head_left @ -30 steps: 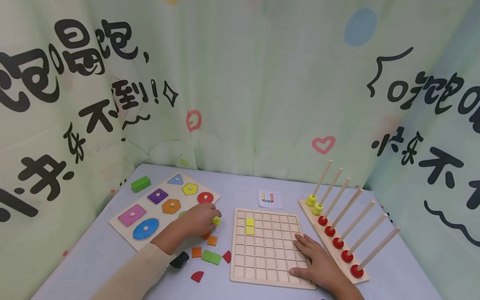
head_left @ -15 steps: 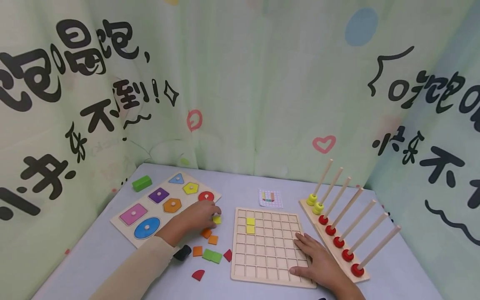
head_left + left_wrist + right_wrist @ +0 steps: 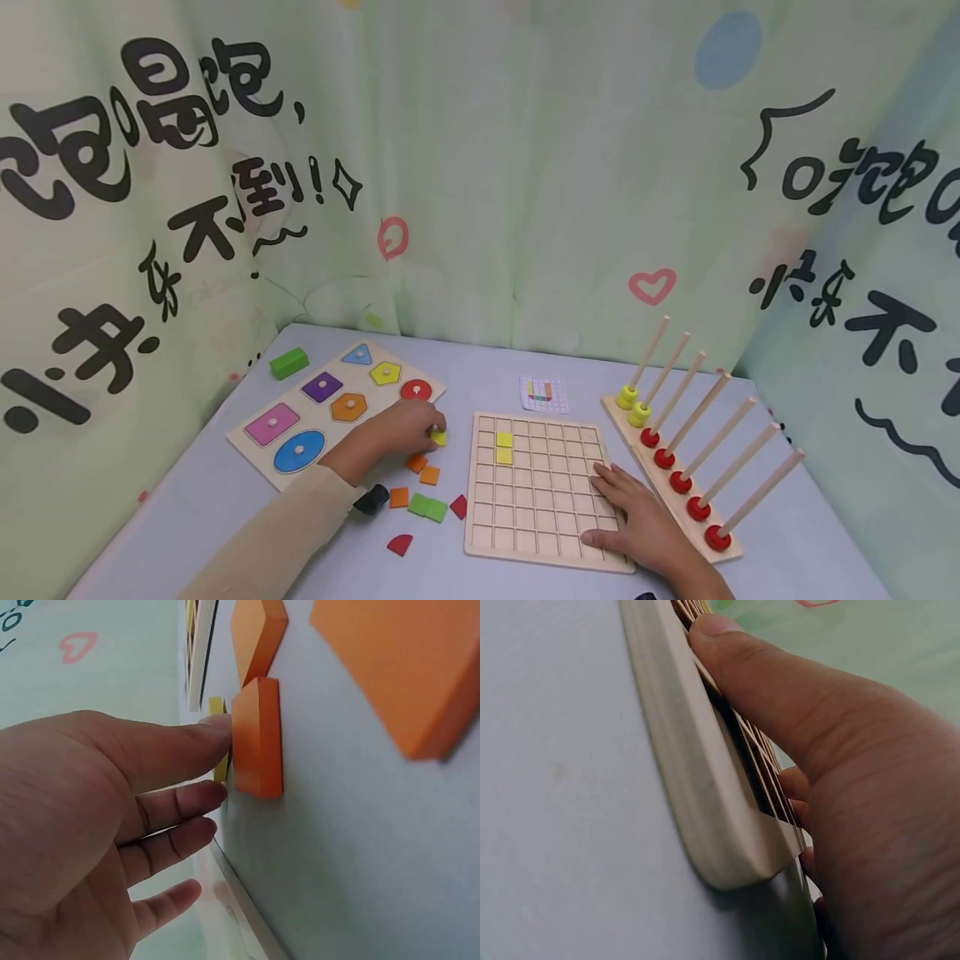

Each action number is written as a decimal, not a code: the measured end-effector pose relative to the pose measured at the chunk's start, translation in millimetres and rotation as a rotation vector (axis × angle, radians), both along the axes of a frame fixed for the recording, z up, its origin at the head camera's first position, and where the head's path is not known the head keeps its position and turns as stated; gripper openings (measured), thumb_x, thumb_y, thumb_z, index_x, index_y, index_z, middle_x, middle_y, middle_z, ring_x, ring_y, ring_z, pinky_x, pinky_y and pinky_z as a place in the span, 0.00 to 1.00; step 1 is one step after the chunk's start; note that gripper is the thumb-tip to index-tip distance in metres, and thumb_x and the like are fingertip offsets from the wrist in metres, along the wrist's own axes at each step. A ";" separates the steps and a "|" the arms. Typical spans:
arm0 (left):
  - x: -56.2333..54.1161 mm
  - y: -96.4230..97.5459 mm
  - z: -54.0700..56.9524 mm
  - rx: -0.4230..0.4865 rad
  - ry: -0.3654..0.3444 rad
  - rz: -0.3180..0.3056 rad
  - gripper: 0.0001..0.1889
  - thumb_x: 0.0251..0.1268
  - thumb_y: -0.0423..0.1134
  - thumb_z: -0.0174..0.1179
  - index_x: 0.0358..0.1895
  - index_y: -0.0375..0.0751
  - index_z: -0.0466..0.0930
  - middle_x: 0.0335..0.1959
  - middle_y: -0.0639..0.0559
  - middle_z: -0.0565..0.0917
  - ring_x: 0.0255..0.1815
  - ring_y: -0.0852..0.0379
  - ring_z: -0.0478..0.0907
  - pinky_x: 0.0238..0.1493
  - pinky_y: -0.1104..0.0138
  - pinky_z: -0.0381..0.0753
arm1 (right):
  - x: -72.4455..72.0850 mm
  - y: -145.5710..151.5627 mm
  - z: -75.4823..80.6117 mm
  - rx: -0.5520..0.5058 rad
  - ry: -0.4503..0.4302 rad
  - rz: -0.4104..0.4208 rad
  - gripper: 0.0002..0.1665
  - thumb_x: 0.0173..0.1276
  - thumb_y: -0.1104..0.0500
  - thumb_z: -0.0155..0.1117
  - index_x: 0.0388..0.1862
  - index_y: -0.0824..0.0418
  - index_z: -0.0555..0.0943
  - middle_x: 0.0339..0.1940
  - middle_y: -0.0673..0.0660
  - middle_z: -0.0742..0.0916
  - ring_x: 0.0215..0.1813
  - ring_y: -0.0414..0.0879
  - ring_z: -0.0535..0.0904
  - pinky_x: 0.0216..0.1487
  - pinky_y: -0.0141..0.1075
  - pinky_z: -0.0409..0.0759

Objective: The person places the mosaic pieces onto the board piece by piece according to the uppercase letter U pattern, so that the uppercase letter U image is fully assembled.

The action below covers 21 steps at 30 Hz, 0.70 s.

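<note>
My left hand (image 3: 411, 427) is beside the shape puzzle board, its thumb and fingers pinching a yellow square tile (image 3: 438, 437). In the left wrist view the thumb lies against that tile (image 3: 219, 761), right behind a standing-looking orange tile (image 3: 255, 742); part of the yellow is hidden. My right hand (image 3: 637, 521) rests on the right edge of the wooden grid board (image 3: 525, 562), fingers spread. From the right wrist view, the thumb (image 3: 742, 667) lies along the board's rim (image 3: 682, 750). Two yellow tiles (image 3: 504, 447) sit one above the other in the grid's upper left.
Orange tiles (image 3: 399, 497), green tiles (image 3: 427, 507) and red quarter-round pieces (image 3: 401, 544) lie left of the grid. The shape puzzle (image 3: 307, 408) and a green block (image 3: 289, 363) are at the left. A pattern card (image 3: 544, 394) lies behind, a peg-and-bead stand (image 3: 671, 483) at right.
The whole head view shifts slightly right and up. My left hand stays near the same spot with the yellow tile, which shows a little more to the right. My right hand keeps its place.
</note>
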<state>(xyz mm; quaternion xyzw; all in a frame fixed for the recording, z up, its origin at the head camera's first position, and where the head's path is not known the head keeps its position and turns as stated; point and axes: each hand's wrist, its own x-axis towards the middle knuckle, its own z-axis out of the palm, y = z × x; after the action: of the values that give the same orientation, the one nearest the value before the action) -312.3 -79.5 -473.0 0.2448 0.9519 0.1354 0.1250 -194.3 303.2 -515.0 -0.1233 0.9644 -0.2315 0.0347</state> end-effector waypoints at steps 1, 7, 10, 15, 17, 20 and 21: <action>0.2 0.4 0.0 -0.005 0.009 -0.012 0.15 0.58 0.41 0.70 0.49 0.48 0.85 0.36 0.60 0.80 0.34 0.60 0.74 0.37 0.70 0.79 | 0.1 0.2 -0.2 -0.003 0.003 0.000 0.61 0.45 0.23 0.67 0.69 0.61 0.72 0.74 0.55 0.67 0.75 0.60 0.53 0.66 0.63 0.55; 0.7 3.1 -2.3 -0.082 0.120 -0.066 0.14 0.59 0.41 0.69 0.48 0.49 0.85 0.36 0.60 0.77 0.35 0.61 0.71 0.37 0.71 0.77 | 0.1 1.3 -0.7 -0.010 0.024 0.005 0.60 0.45 0.24 0.68 0.68 0.62 0.72 0.74 0.56 0.68 0.75 0.61 0.54 0.66 0.63 0.56; 0.9 3.7 -2.4 -0.097 0.149 -0.069 0.13 0.58 0.41 0.70 0.47 0.48 0.85 0.37 0.58 0.76 0.37 0.61 0.71 0.39 0.70 0.78 | -0.3 1.4 -0.2 -0.005 0.030 0.010 0.59 0.46 0.25 0.68 0.68 0.62 0.73 0.73 0.56 0.68 0.75 0.61 0.54 0.66 0.63 0.56; -0.2 3.2 -3.9 -0.068 0.118 -0.056 0.14 0.58 0.41 0.70 0.47 0.46 0.85 0.36 0.58 0.78 0.36 0.60 0.72 0.40 0.69 0.78 | 0.0 0.6 -0.2 -0.002 0.002 -0.002 0.60 0.45 0.24 0.68 0.69 0.62 0.72 0.74 0.55 0.68 0.75 0.61 0.53 0.66 0.63 0.55; -1.2 2.5 -5.6 -0.059 0.100 -0.053 0.15 0.58 0.40 0.70 0.49 0.46 0.85 0.36 0.58 0.78 0.37 0.60 0.72 0.39 0.70 0.78 | 0.3 0.1 0.3 -0.003 -0.007 -0.005 0.60 0.45 0.24 0.68 0.69 0.62 0.72 0.74 0.56 0.68 0.75 0.61 0.53 0.66 0.64 0.55; -2.1 1.8 -7.1 -0.063 0.085 -0.052 0.17 0.59 0.40 0.69 0.52 0.49 0.84 0.38 0.59 0.78 0.38 0.60 0.72 0.39 0.70 0.78 | -0.1 -0.2 0.3 0.002 -0.008 -0.009 0.61 0.45 0.24 0.68 0.69 0.62 0.72 0.74 0.55 0.68 0.75 0.61 0.53 0.66 0.64 0.55; -2.1 1.6 -7.2 -0.065 0.083 -0.054 0.17 0.59 0.40 0.69 0.53 0.49 0.84 0.38 0.59 0.78 0.39 0.60 0.71 0.39 0.70 0.77 | -0.1 -0.2 0.3 0.002 -0.007 -0.010 0.61 0.45 0.24 0.68 0.69 0.62 0.72 0.74 0.55 0.67 0.75 0.61 0.53 0.66 0.64 0.55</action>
<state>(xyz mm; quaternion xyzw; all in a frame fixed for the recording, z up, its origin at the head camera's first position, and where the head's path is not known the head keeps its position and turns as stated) -314.4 -78.0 -480.2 0.2714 0.9533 0.0906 0.0972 -194.4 302.9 -514.7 -0.1175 0.9651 -0.2311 0.0371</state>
